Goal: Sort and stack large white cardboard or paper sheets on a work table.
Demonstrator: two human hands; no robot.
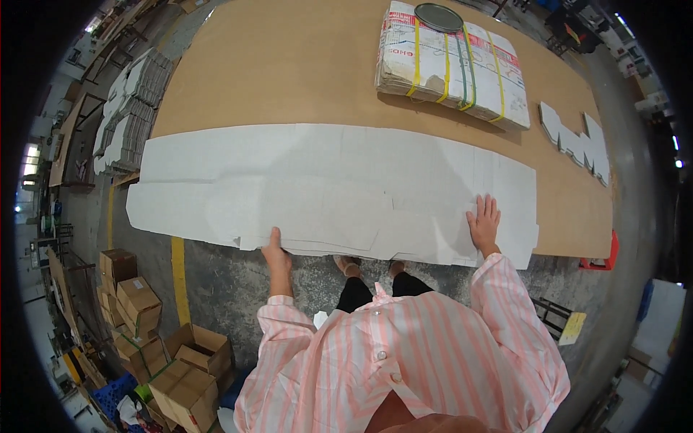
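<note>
A long white cardboard sheet lies across the near side of the brown tabletop, its front edge reaching past the table toward me. The sheet has fold lines and a few cut slits along its near edge. At that edge my left hand grips the cardboard, thumb on top and the other fingers hidden beneath. Toward the sheet's right end, my right hand rests flat on the surface with its fingers spread.
A strapped white bundle with a round dark lid on it sits at the back right. Jagged cardboard pieces lie at the right edge. Stacked sheets stand left; brown boxes sit on the floor, lower left.
</note>
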